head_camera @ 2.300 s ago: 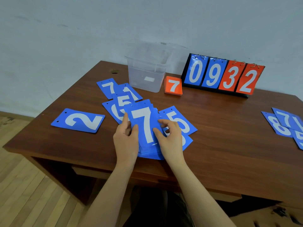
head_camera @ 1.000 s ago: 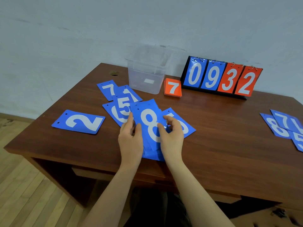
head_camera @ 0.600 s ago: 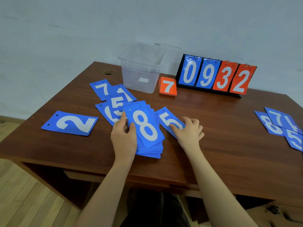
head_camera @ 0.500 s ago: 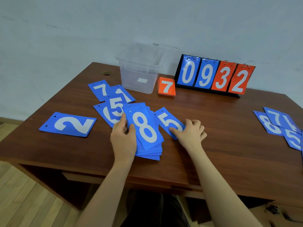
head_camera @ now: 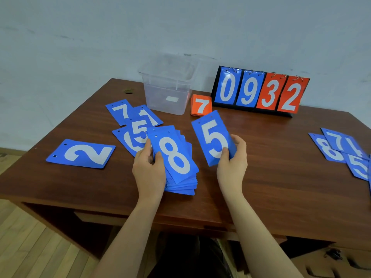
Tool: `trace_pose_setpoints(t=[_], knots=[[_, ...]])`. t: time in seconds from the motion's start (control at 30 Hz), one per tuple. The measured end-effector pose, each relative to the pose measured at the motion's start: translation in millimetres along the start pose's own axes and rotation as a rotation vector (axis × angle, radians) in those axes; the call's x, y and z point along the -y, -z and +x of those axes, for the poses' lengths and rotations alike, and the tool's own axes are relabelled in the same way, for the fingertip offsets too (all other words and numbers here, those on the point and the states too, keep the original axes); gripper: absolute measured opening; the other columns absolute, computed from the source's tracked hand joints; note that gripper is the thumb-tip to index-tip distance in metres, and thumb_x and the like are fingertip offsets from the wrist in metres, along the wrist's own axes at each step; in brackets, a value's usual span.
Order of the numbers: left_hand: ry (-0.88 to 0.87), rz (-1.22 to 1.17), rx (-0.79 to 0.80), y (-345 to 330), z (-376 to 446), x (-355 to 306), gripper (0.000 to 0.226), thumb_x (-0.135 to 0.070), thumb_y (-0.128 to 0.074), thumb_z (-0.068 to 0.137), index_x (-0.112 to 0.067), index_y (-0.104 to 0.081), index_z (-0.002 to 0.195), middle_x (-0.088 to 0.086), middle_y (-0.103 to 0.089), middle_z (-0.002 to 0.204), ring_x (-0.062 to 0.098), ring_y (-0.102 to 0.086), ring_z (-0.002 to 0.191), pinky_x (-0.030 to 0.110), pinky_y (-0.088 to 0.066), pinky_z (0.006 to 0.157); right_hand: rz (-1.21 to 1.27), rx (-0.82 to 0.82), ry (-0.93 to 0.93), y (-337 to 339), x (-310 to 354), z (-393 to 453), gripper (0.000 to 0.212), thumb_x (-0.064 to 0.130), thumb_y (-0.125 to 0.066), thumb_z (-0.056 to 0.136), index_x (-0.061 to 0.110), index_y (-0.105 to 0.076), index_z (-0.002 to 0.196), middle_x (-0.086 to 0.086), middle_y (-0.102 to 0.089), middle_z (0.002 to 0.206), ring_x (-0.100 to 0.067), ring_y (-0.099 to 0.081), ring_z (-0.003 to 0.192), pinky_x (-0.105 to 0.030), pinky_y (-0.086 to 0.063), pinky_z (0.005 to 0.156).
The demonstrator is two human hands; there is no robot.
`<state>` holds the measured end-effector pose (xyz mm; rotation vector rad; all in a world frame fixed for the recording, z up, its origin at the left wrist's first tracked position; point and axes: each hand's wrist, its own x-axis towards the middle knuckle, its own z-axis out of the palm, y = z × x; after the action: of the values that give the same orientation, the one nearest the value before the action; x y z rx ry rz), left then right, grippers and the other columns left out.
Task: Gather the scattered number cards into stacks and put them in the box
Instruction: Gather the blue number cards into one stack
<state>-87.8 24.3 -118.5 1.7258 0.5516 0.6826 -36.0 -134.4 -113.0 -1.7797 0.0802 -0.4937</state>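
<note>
My left hand [head_camera: 148, 169] grips a fanned stack of blue cards [head_camera: 176, 167] with an 8 on top, near the table's front edge. A single blue 5 card [head_camera: 212, 137] is lifted off the table, pinched at its lower edge by my right hand [head_camera: 232, 161]. Loose blue cards 7, 1, 5 and one more [head_camera: 132, 121] overlap left of the stack. A blue 2 card [head_camera: 82, 153] lies alone at the left. Several blue cards [head_camera: 341, 149] lie at the right edge. The clear plastic box [head_camera: 168, 87] stands at the back.
A small stack of orange cards [head_camera: 201, 106] with a 7 on top lies right of the box. A flip scoreboard [head_camera: 259, 91] showing 0932 stands at the back right. The wooden table [head_camera: 271, 177] has a round cable hole [head_camera: 128, 91] at its back left.
My right hand left the stack, reached to the blue 5 card beside it and lifted it off the table. The left hand kept hold of the stack, now topped by an 8.
</note>
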Motion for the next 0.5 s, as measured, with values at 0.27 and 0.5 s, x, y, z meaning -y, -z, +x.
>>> trace_pose_setpoints(t=[0.27,0.5], knots=[[-0.061,-0.032,0.009,-4.2,-6.9,-7.3,0.047,-0.011,-0.053,0.092,-0.009,-0.042,0.137,0.004,-0.052,0.118,0.002,-0.051,0.099,-0.004,-0.04,0.062,0.228,0.115,-0.086,-8.1,16.3,-29.4,0.038,0.007,-0.058,0.09,0.017,-0.051,0.126,0.009,-0.059,0.111,0.003,-0.058,0.1,-0.007,-0.049,0.069],[-0.058,-0.051,-0.013,2.3,-7.0,-7.8,0.047,-0.01,-0.054,0.092,-0.008,-0.042,0.137,-0.005,-0.047,0.11,-0.004,-0.051,0.086,-0.003,-0.04,0.063,0.136,0.257,-0.047,-16.1,15.8,-49.5,0.038,0.014,-0.063,0.088,0.021,-0.052,0.122,0.011,-0.06,0.116,-0.001,-0.056,0.107,-0.013,-0.051,0.08]])
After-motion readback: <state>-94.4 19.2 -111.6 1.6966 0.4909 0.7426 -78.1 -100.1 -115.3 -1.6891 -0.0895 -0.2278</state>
